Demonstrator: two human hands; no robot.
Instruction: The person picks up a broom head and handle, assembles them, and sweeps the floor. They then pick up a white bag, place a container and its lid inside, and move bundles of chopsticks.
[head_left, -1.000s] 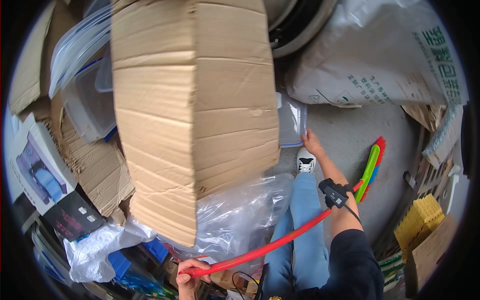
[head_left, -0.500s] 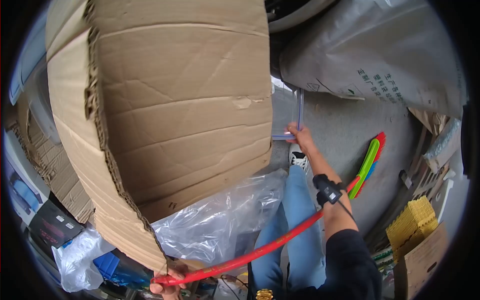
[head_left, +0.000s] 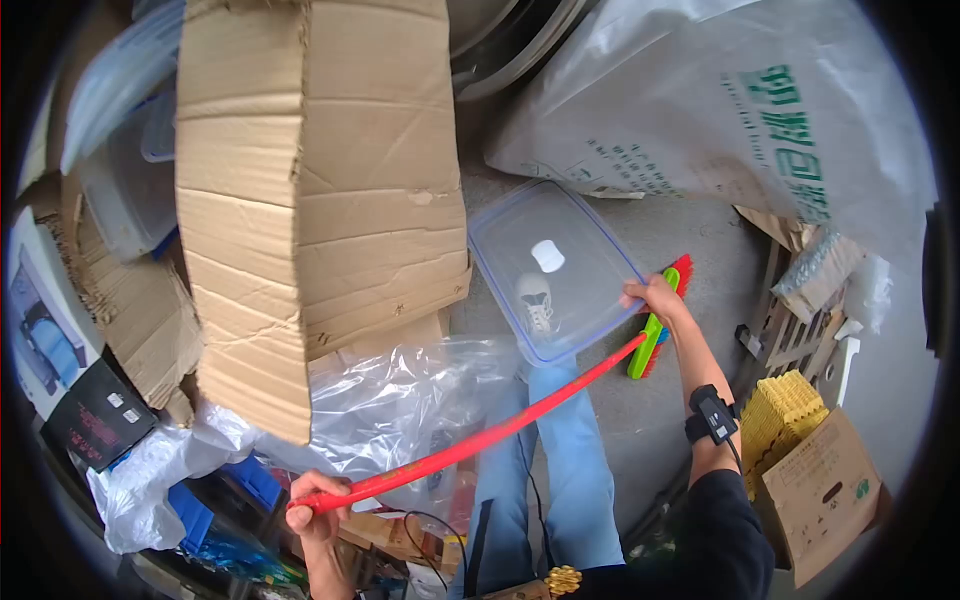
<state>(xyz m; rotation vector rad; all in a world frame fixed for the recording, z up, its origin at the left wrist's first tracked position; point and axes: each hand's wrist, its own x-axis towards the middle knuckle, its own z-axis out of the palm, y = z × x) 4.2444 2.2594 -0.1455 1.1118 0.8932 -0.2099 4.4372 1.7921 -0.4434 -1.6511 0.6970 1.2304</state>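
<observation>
My left hand [head_left: 318, 502], at the lower left, is closed around the end of a red broom handle [head_left: 480, 440]. The handle runs up to the right to a green broom head [head_left: 652, 325] with red and blue bristles. My right hand [head_left: 655, 296] grips the right edge of a clear plastic lid [head_left: 590, 275] with a blue rim and a white sticker. Through the lid a shoe shows. The large cardboard box [head_left: 380, 180] stands left of the lid, its flap hanging down.
Clear plastic sheeting [head_left: 400, 400] lies below the box. A big grey bag [head_left: 700, 110] with green print fills the upper right. At the right are a yellow stack [head_left: 785, 415] and a small carton [head_left: 825, 490]. Clear plastic containers [head_left: 125, 195] are at upper left.
The lid has come out from behind the cardboard box, moved right with my right hand. The box sits further left in view, and my left hand has risen slightly with the handle.
</observation>
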